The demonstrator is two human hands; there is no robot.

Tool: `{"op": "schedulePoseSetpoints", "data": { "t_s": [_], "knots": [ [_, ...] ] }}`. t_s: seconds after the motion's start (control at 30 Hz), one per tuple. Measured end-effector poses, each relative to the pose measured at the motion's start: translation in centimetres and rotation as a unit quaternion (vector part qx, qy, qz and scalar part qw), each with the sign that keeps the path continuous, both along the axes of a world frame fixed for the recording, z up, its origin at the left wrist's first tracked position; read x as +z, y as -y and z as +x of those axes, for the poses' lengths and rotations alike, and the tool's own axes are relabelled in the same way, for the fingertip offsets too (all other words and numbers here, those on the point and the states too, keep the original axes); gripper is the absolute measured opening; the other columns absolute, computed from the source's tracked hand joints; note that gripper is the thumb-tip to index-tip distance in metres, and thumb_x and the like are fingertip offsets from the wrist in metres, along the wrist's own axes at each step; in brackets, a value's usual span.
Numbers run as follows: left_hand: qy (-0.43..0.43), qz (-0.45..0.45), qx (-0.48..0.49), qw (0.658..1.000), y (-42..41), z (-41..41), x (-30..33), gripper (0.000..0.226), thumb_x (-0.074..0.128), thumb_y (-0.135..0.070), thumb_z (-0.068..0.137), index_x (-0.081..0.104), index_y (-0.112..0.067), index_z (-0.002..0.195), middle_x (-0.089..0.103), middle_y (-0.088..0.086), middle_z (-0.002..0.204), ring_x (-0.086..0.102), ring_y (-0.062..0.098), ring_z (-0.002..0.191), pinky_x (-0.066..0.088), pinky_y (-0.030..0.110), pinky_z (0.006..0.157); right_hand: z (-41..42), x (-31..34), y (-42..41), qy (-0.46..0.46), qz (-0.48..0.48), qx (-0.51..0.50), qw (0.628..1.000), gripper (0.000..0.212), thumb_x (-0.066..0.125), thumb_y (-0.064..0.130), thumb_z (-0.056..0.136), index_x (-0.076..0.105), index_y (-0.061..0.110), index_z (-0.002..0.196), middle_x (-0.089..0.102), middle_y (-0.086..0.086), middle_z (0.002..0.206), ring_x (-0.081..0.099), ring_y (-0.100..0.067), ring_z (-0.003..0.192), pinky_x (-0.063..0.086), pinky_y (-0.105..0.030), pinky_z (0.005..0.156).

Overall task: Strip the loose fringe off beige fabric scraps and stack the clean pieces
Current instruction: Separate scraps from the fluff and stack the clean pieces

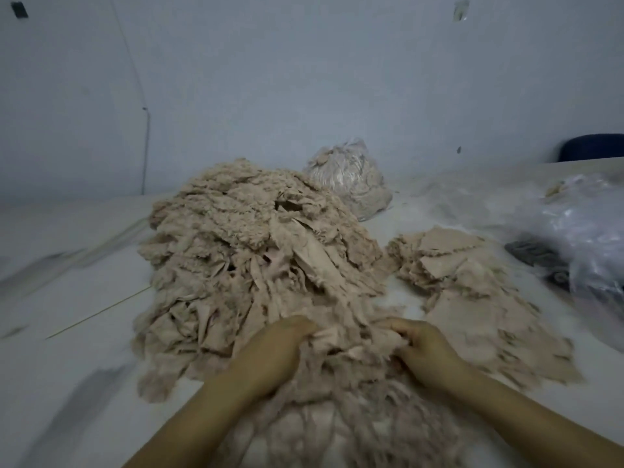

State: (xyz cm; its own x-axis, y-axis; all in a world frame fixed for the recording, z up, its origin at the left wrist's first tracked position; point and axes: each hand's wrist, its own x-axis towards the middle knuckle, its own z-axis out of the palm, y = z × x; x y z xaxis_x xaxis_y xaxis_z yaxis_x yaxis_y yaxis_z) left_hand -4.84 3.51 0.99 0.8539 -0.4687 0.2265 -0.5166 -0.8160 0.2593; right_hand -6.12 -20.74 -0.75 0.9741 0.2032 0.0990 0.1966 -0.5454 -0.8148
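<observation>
Big pile of fringed scraps (256, 258) sits centre-left, far of both hands. Left hand (273, 352) and right hand (422, 346) both curl their fingers into one beige scrap (351, 336) stretched between them, long axis running left-right. Flatter stack of cleaned pieces (472, 288) lies right, nearer the right hand.

One head-worn wide-angle view, looking forward and down.
It sits close above the surface (84, 332), facing the wall (304, 79) behind the big scrap heap (243, 258); forearms enter from the bottom edge, just this side of the heap. The edges are blurred.
</observation>
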Motion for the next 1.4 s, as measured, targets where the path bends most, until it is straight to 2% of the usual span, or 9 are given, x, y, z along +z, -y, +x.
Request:
{"op": "schedulePoseSetpoints", "data": {
  "t_s": [0.1,0.3,0.47,0.57,0.67,0.77,0.93,1.1,1.4],
  "knots": [
    [0.046,-0.030,0.002,0.998,-0.1,-1.9,-1.2,0.039,0.050,-0.007,0.091,0.057,-0.020,0.127,0.044,-0.001,0.125,0.052,0.011,0.099,0.047,0.024,0.077,-1.5,-0.9,0.7,0.076,-0.098,0.011,0.992,0.051,0.052,-0.004,0.088,0.064,0.033,0.121,0.050,0.031,0.113,0.048,0.012,0.103,0.031,0.008,0.079],
    [-0.020,-0.067,-0.020,0.997,-0.6,-3.8,-0.7,0.029,0.055,0.002,0.079,0.062,-0.021,0.096,0.046,-0.013,0.101,0.048,0.007,0.093,0.041,0.020,0.077,-2.7,-0.6,1.8,0.071,-0.150,-0.006,0.986,0.047,0.047,-0.002,0.088,0.066,0.029,0.117,0.050,0.015,0.104,0.049,-0.008,0.100,0.031,0.001,0.076],
    [-0.241,0.083,-0.014,0.967,-0.7,-3.6,2.8,0.042,0.048,-0.002,0.083,0.067,-0.028,0.109,0.054,-0.016,0.121,0.051,0.005,0.112,0.043,0.024,0.098,-3.1,0.3,1.4,0.090,0.058,-0.142,0.984,0.021,0.063,0.016,0.089,0.075,0.021,0.072,0.064,0.018,0.067,0.058,0.001,0.066,0.043,-0.015,0.066],
    [-0.149,0.138,0.042,0.978,1.3,-3.2,5.0,0.025,0.052,-0.018,0.090,0.065,-0.027,0.109,0.063,-0.008,0.115,0.058,0.010,0.100,0.049,0.030,0.089,-3.2,1.2,0.5,0.090,0.208,-0.148,0.963,0.022,0.073,0.009,0.081,0.075,0.029,0.073,0.073,0.014,0.077,0.067,-0.001,0.074,0.053,-0.019,0.073],
    [-0.042,-0.076,0.037,0.996,5.3,-2.7,4.8,0.034,0.049,-0.040,0.095,0.057,-0.023,0.123,0.059,-0.009,0.115,0.054,0.007,0.098,0.043,0.022,0.080,-3.4,2.0,-0.4,0.084,0.290,-0.101,0.948,0.030,0.068,0.001,0.083,0.076,0.029,0.077,0.075,0.009,0.087,0.069,-0.004,0.079,0.052,-0.015,0.069],
    [-0.222,-0.384,-0.012,0.896,8.4,-2.3,3.8,0.061,0.055,-0.052,0.082,0.046,-0.023,0.135,0.053,-0.009,0.124,0.051,0.008,0.114,0.046,0.021,0.092,-3.8,2.7,-1.1,0.051,0.370,-0.037,0.927,0.032,0.062,-0.001,0.087,0.075,0.027,0.091,0.075,0.003,0.096,0.070,-0.008,0.089,0.053,-0.017,0.076],
    [-0.238,-0.500,-0.024,0.833,9.7,-2.1,1.5,0.017,0.060,-0.012,0.091,0.067,-0.012,0.107,0.073,0.000,0.085,0.068,0.011,0.074,0.051,0.023,0.062,-4.7,2.5,-0.4,0.025,0.360,-0.075,0.930,0.034,0.056,-0.003,0.091,0.064,0.023,0.112,0.043,-0.001,0.054,0.033,-0.010,0.045,0.027,-0.021,0.044],
    [-0.272,-0.589,-0.004,0.761,9.5,-2.8,2.7,0.015,0.055,-0.022,0.093,0.061,-0.025,0.079,0.052,-0.003,0.051,0.045,0.007,0.038,0.037,0.015,0.042,-6.1,2.8,-0.4,-0.056,0.406,-0.058,0.911,0.019,0.057,0.006,0.093,0.062,0.014,0.109,0.065,0.002,0.066,0.059,-0.007,0.056,0.046,-0.019,0.051],
    [-0.112,-0.487,0.047,0.865,8.0,-1.8,3.7,0.043,0.051,-0.034,0.096,0.049,-0.022,0.054,0.045,-0.009,0.050,0.042,0.004,0.048,0.035,0.025,0.050,-5.2,3.5,-3.5,-0.041,0.402,-0.070,0.912,0.012,0.054,0.016,0.096,0.062,0.008,0.092,0.072,-0.005,0.079,0.066,-0.015,0.068,0.049,-0.026,0.058]
  ]
}}
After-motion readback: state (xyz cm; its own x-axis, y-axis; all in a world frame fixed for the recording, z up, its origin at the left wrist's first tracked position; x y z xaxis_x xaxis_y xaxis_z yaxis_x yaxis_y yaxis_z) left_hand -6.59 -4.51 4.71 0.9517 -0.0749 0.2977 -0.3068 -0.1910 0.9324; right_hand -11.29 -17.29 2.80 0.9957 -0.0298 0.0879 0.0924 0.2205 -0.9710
